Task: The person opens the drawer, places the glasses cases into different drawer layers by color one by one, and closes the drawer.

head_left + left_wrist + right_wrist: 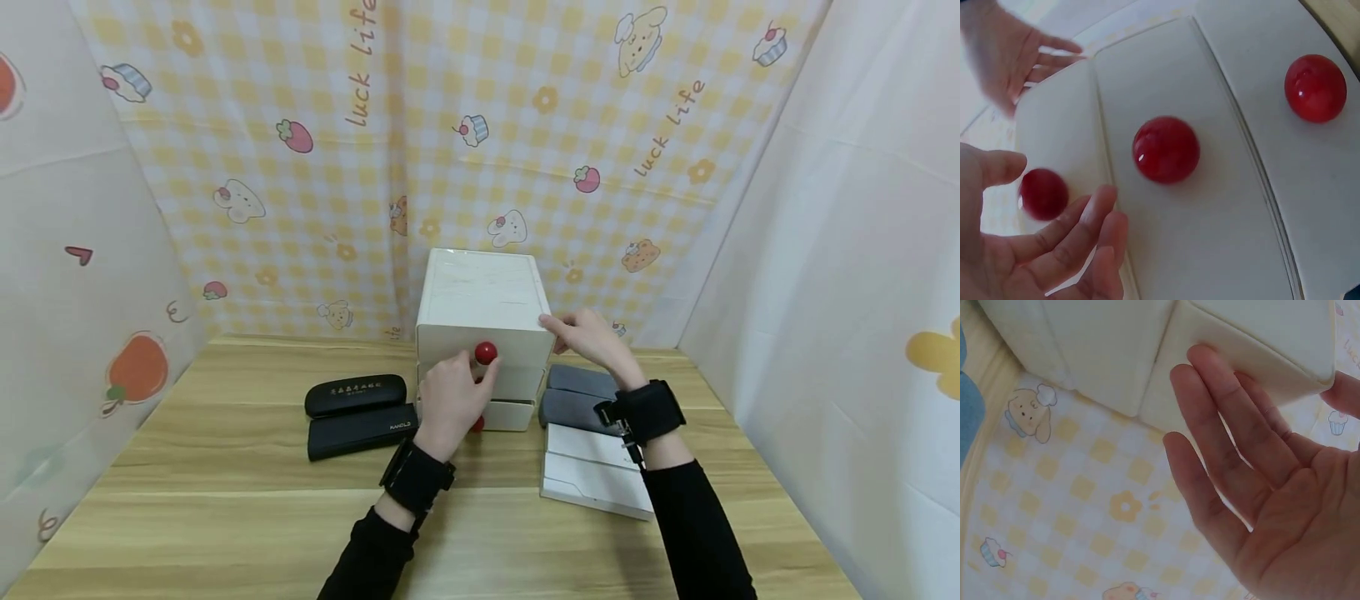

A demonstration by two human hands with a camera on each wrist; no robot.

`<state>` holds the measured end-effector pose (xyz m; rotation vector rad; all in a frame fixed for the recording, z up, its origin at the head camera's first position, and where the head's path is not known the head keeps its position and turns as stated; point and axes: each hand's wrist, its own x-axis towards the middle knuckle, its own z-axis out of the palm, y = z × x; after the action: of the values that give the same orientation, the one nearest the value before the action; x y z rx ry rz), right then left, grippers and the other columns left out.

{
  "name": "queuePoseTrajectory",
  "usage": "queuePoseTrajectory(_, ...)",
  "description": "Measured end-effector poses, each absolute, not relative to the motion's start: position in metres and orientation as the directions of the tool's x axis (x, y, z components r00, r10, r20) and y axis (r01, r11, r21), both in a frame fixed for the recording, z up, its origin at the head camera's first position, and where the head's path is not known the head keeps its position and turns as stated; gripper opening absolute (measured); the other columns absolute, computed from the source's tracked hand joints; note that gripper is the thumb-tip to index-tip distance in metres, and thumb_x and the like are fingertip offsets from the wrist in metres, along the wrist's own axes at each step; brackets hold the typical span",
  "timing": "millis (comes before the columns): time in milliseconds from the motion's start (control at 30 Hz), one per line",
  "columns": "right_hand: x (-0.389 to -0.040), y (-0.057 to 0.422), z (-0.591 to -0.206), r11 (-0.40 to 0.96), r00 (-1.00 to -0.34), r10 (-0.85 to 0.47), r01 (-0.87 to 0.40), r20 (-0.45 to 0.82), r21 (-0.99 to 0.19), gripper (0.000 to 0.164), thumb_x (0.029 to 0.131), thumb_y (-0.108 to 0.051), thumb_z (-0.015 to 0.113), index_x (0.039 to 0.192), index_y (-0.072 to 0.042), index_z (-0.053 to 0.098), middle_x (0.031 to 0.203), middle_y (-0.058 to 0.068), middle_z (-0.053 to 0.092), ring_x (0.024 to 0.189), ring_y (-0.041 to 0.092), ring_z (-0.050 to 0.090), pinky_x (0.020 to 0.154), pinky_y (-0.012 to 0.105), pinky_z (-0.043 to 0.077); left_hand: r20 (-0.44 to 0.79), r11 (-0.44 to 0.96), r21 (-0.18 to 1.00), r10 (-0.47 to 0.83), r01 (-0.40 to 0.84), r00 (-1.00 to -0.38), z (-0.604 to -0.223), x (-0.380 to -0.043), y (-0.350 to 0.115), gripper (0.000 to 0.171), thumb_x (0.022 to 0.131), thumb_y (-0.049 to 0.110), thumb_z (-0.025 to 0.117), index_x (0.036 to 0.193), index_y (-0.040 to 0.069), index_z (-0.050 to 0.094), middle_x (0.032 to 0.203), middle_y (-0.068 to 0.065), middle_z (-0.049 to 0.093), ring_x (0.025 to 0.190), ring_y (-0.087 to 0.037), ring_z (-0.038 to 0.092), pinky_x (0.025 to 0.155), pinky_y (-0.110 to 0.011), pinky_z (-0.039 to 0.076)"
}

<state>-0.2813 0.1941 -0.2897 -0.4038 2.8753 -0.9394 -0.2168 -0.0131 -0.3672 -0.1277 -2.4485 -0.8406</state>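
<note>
A small white drawer cabinet (487,287) stands at the back of the table, with three round red knobs down its front. My left hand (452,392) is at the top red knob (486,353). In the left wrist view, its thumb and loosely bent fingers lie either side of that knob (1043,194), with a gap at the thumb; whether a finger touches is unclear. The middle knob (1166,150) and bottom knob (1315,88) are uncovered. At the cabinet's upper right side is my right hand (592,337), its fingers (1200,403) extended along the side wall and its thumb by the front corner.
Two black cases, one rounded (356,395) and one flat (362,432), lie left of the cabinet. On the right are dark grey cases (573,408) and white flat boxes (596,471), partly behind the right wrist. A yellow checked curtain (330,183) hangs behind.
</note>
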Motion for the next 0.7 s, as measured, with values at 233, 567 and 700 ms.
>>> queuePoseTrajectory(233,-0.286,0.189,-0.275,0.779,-0.957,-0.270,-0.155,-0.103,-0.607,0.047,0.094,-0.042,0.054,0.105,0.001,0.071,0.078,0.015,0.073,0.067,0.014,0.068,0.079,0.038,0.055,0.551,0.802,0.545,-0.125,0.242,-0.825,-0.370,-0.224,-0.001,0.047,0.090,0.043,0.059,0.059,0.008,0.051,0.049,0.000,0.040,0.040,-0.014,0.040,0.039,-0.021,0.022)
queuePoseTrajectory(567,-0.287,0.186,-0.269,0.766,-0.955,-0.244,-0.083,-0.170,-0.638,0.046,0.094,-0.039,0.055,0.103,0.003,0.071,0.068,0.007,0.070,0.074,0.025,0.071,0.069,0.028,0.056,0.616,0.806,0.520,-0.125,0.282,-0.778,-0.372,-0.222,-0.003,0.045,0.088,0.040,0.062,0.056,0.009,0.051,0.048,0.002,0.039,0.039,-0.012,0.038,0.040,-0.019,0.021)
queuePoseTrajectory(700,-0.287,0.185,-0.269,0.773,-0.957,-0.239,-0.086,-0.164,-0.628,0.044,0.094,-0.039,0.055,0.090,0.001,0.072,0.063,0.003,0.065,0.062,0.015,0.067,0.065,0.025,0.054,0.655,0.818,0.484,-0.104,0.311,-0.748,-0.375,-0.216,-0.004,0.045,0.087,0.037,0.062,0.053,0.011,0.049,0.046,0.002,0.040,0.038,-0.010,0.035,0.039,-0.018,0.020)
